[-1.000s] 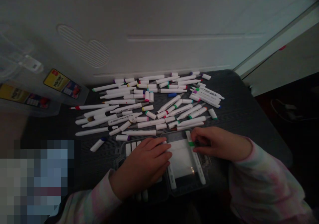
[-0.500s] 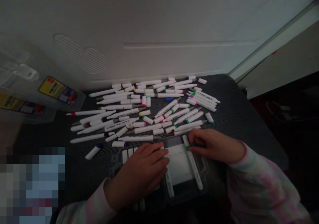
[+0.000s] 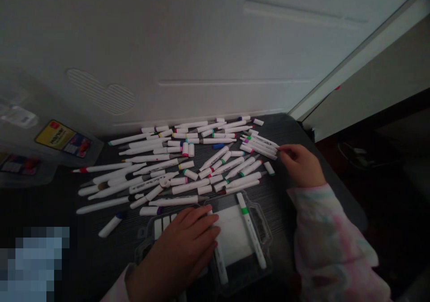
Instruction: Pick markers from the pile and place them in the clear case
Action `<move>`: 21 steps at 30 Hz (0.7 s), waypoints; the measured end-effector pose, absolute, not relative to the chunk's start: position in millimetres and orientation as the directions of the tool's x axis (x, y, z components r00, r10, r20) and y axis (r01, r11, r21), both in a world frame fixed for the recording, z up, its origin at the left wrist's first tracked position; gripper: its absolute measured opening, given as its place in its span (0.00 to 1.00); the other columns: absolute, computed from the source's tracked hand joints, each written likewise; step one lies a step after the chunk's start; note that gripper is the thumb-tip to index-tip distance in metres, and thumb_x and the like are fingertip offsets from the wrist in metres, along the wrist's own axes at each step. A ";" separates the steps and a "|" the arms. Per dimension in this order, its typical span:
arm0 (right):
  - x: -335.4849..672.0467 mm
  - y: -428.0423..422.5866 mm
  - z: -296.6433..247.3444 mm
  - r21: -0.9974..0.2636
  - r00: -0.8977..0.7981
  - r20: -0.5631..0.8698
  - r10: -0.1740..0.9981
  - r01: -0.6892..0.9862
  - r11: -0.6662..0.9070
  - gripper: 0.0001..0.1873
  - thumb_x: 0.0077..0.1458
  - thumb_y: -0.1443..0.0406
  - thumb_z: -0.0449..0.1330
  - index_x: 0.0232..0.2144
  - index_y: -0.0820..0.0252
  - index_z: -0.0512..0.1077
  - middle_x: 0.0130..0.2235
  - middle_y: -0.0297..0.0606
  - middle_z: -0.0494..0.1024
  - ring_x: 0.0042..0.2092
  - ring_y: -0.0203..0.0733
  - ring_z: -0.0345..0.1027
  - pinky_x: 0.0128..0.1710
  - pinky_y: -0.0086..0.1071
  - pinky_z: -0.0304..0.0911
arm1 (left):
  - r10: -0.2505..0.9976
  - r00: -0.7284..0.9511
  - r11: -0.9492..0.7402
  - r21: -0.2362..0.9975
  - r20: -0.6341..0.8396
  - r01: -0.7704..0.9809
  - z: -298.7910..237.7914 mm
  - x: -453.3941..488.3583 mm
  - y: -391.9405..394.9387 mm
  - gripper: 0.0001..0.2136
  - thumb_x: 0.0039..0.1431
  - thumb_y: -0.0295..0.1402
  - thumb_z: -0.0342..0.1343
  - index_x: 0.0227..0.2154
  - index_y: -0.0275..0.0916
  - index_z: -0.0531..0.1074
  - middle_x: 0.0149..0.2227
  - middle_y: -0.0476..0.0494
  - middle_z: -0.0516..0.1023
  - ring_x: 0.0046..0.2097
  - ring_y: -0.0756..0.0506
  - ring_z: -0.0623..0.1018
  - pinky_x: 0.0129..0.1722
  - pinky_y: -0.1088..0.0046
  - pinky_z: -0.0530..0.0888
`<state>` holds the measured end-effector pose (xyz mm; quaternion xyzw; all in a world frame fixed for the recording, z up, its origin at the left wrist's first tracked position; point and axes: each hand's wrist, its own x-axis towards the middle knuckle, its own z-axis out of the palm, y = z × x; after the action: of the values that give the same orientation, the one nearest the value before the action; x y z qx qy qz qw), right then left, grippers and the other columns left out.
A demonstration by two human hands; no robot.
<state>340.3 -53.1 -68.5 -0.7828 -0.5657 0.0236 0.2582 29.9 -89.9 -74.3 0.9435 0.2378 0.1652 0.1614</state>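
My left hand lies with its fingers stretched out over a clear plastic case and a white marker in it. In the case's right half, a capped marker with a green band rests slanted beside a white sheet. Several white pieces stand in a row in the left half, partly under my left hand. My right hand is at the right end of the pile, thumb and forefinger pinched at the end of a white marker in a small cluster.
Many uncapped white markers and loose caps are spread over the dark table. A pale panel rises behind them. Clear labelled boxes stand at the left.
My right hand has left the green-banded marker in the case and moved up and right to the marker cluster. My left hand stays on the case. The view has shifted slightly.
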 end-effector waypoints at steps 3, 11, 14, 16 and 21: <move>345.7 -50.4 -70.4 -0.400 0.409 0.117 0.905 0.854 -0.334 0.09 0.43 0.66 0.52 0.27 0.60 0.71 0.28 0.36 0.71 0.27 0.37 0.62 0.29 0.33 0.58 | 0.506 0.828 -0.833 0.384 0.241 0.397 -74.1 29.9 -89.8 0.10 0.54 0.30 0.49 0.38 0.42 0.69 0.44 0.51 0.73 0.48 0.45 0.69 0.44 0.66 0.69; 343.8 -48.4 -77.5 -0.380 0.366 -0.006 0.930 0.860 -0.341 0.11 0.40 0.63 0.55 0.29 0.62 0.70 0.25 0.35 0.69 0.26 0.37 0.62 0.26 0.31 0.56 | 0.505 0.831 -0.831 0.391 0.234 0.395 -75.2 29.4 -91.5 0.09 0.55 0.29 0.48 0.39 0.42 0.68 0.44 0.49 0.72 0.49 0.46 0.67 0.44 0.66 0.69; 346.3 -48.7 -80.6 -0.384 0.353 0.019 0.936 0.867 -0.319 0.11 0.40 0.62 0.55 0.28 0.61 0.70 0.25 0.34 0.68 0.26 0.36 0.61 0.26 0.30 0.56 | 0.510 0.830 -0.828 0.392 0.227 0.401 -74.9 29.8 -91.4 0.09 0.55 0.29 0.48 0.39 0.42 0.68 0.44 0.50 0.72 0.49 0.46 0.68 0.44 0.66 0.69; 347.6 -48.4 -82.0 -0.391 0.341 0.039 0.939 0.870 -0.300 0.10 0.40 0.62 0.56 0.27 0.61 0.70 0.25 0.34 0.68 0.26 0.36 0.61 0.26 0.31 0.56 | 0.510 0.831 -0.826 0.395 0.223 0.402 -74.1 29.9 -91.1 0.09 0.55 0.30 0.48 0.39 0.42 0.68 0.44 0.50 0.72 0.49 0.46 0.68 0.44 0.66 0.69; 347.9 -47.2 -82.3 -0.408 0.362 0.024 0.932 0.854 -0.322 0.11 0.40 0.64 0.56 0.29 0.63 0.70 0.26 0.35 0.68 0.27 0.37 0.61 0.27 0.31 0.57 | 0.511 0.832 -0.824 0.400 0.218 0.401 -71.7 30.1 -90.3 0.09 0.55 0.29 0.47 0.38 0.42 0.68 0.44 0.51 0.73 0.49 0.45 0.68 0.44 0.65 0.69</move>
<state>347.9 -47.2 -82.3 -0.8057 -0.5543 0.1080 0.1789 30.1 -90.3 -71.7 0.9415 0.2421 0.1598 0.1716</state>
